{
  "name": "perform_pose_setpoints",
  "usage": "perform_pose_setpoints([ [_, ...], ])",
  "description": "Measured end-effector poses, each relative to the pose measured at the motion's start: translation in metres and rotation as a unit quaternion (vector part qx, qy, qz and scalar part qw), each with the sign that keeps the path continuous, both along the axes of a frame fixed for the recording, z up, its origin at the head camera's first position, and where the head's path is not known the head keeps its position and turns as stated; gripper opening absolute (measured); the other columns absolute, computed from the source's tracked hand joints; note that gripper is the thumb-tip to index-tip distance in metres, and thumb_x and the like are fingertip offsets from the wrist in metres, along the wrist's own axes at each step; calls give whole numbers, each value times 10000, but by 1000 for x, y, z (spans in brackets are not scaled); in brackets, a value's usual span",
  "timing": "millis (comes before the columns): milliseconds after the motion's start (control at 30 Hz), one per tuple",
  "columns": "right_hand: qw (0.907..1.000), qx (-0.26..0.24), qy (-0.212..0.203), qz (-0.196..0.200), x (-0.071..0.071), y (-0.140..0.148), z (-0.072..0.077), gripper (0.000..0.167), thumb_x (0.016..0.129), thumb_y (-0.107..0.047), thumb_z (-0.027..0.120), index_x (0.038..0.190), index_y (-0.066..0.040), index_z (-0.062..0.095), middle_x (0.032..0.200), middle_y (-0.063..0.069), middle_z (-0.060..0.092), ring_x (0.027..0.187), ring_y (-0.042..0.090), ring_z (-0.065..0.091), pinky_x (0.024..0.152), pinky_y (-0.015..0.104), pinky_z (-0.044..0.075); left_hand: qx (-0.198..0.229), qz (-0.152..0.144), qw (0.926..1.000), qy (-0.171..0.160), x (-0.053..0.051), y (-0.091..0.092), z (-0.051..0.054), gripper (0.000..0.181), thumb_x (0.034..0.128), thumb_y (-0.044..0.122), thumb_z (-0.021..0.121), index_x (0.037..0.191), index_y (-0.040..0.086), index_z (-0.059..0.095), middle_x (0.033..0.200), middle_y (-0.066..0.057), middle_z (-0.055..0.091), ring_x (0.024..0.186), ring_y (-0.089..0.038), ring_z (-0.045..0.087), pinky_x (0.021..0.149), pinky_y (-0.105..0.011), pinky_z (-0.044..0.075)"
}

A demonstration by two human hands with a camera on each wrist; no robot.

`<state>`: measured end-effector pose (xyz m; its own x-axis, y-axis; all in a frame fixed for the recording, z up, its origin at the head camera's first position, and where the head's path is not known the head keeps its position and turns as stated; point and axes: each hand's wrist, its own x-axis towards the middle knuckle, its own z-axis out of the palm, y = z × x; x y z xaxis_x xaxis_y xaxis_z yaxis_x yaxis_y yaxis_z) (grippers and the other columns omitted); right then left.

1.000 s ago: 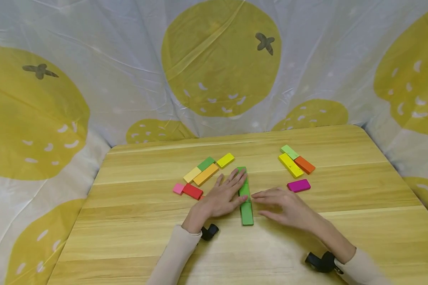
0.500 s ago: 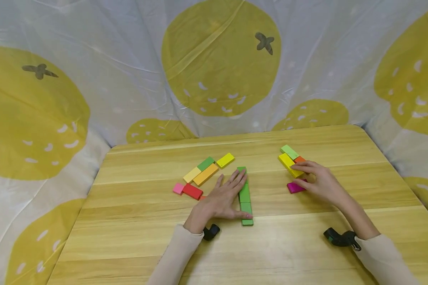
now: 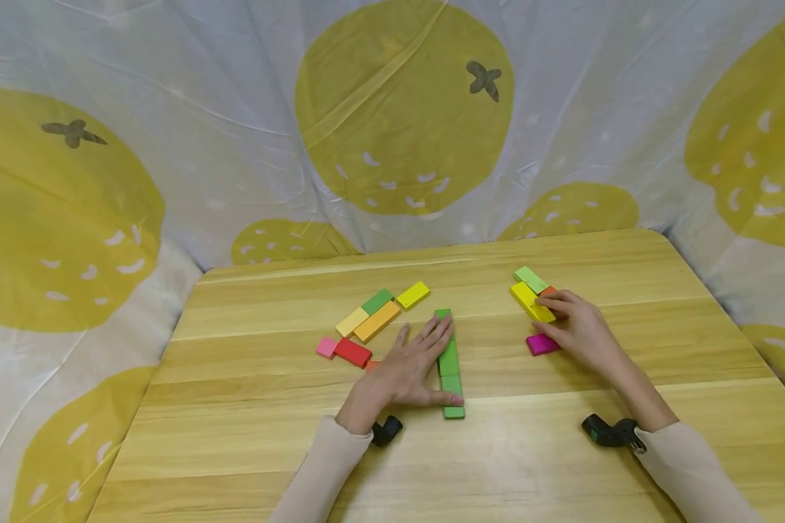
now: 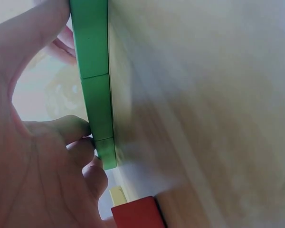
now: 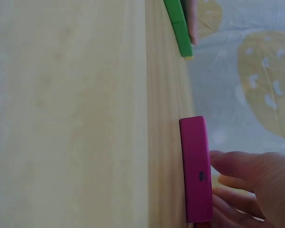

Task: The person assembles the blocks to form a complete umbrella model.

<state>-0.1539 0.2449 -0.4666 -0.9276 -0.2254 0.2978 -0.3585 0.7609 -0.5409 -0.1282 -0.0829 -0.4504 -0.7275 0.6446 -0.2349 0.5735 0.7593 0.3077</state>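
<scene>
1. Lined up end to end about midway between the left and right edges of the bench [image 3: 235,421], as a green row [image 3: 449,361] pointing toward the far edge.
2. Touched by the spread left hand [image 3: 402,372], with thumb on the nearest block, likely to hold the line straight.
3. Toward the far right corner, bent around the near end of a long yellow block [image 3: 523,296] with the right hand [image 3: 582,328], seemingly in a pinch, perhaps to square it up; firmness impossible to tell.
4. Along its right side, a light-green block [image 3: 530,279] and a mostly covered orange block [image 3: 547,291], probably to match its length.
5. Just nearer, apart, a magenta block [image 3: 541,345].
6. Toward the far left corner, along an amber block [image 3: 377,322], a dark-green block [image 3: 377,301] and a cream block [image 3: 352,321], likely for the same match.
</scene>
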Motion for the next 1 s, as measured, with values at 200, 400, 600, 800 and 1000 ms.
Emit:
perform_pose_setpoints([
  [200,9989,183,-402,-121,-7,-3,5,452,861,-72,831,1256,96,689,1198,289,681,996,396,650,890,571,538,7,24,10000,-86,6,1,1,1194,870,752,643,1678,152,0,1760,16,-67,1636,-185,-46,1286,-650,80],
  [400,9984,190,-535,-45,-11,-4,5,443,865,-21,804,1265,116,675,1187,299,684,943,357,637,825,499,536,35,49,10000,-62,10,1,1,1187,868,752,646,1680,159,15,1761,20,-56,1637,-180,-37,1277,-668,96],
  [600,9985,271,-476,-26,-14,-4,6,423,872,-24,791,1251,129,678,1096,267,676,827,282,557,711,339,452,7,42,10000,-40,14,1,0,1188,862,765,638,1681,168,19,1760,29,-60,1635,-170,-44,1269,-685,84],
  [800,9985,139,-477,217,-18,-11,11,391,887,8,773,1257,105,689,1068,254,680,819,291,574,691,326,492,26,33,10000,-28,19,2,1,1187,860,765,641,1683,169,28,1762,30,-44,1638,-174,-25,1257,-708,87],
  [1000,9939,-243,-740,777,-22,-28,17,383,936,-18,739,1312,31,688,1260,229,672,1128,391,656,866,453,572,-9,8,10000,5,24,3,0,1197,853,775,642,1683,176,21,1763,33,-49,1637,-160,-31,1251,-714,109],
])
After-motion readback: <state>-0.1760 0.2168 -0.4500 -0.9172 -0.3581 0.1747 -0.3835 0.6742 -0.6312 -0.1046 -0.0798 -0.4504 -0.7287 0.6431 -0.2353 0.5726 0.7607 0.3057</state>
